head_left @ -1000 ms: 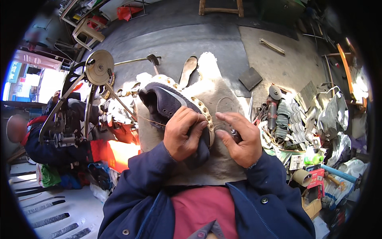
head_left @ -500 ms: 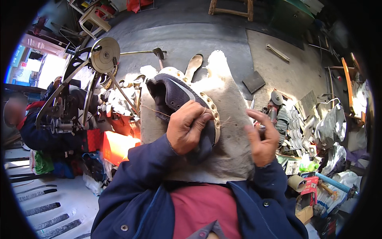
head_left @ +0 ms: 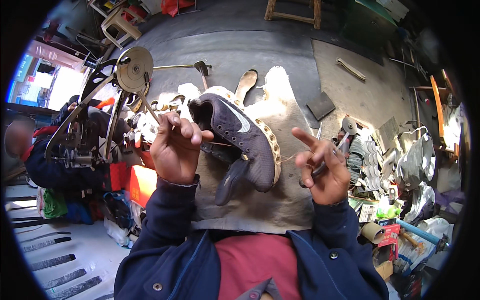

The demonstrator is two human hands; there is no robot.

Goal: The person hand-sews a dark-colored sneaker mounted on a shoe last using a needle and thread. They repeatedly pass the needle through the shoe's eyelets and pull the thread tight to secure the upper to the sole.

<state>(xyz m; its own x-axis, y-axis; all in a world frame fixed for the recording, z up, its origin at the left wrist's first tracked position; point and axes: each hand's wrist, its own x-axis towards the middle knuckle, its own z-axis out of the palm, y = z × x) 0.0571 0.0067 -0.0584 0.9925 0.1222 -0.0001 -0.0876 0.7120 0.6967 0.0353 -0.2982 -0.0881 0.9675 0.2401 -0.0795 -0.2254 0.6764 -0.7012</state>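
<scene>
Dark shoe point(head_left: 254, 156), on cloth point(head_left: 295, 202); thread point(head_left: 287, 159) at sole point(head_left: 275, 156)

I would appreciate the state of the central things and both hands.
Dark mesh shoe with cream sole: on its side, unlaced
Black flap-shaped tongue: flipped out
Thin tan thread: trailing from the sole
Left hand: raised, partly curled
Right hand: gripping a small dark tool

The floor point(head_left: 230, 45) is dark grey, with a lighter brown patch point(head_left: 330, 70) on the right. A wooden stool point(head_left: 293, 19) stands at the top, partly cut off. A pale plastic stool point(head_left: 111, 19) is at the upper left. A big green box point(head_left: 367, 27) sits in the shady upper right. Bright light shines in an opening point(head_left: 62, 90) on the left.
</scene>
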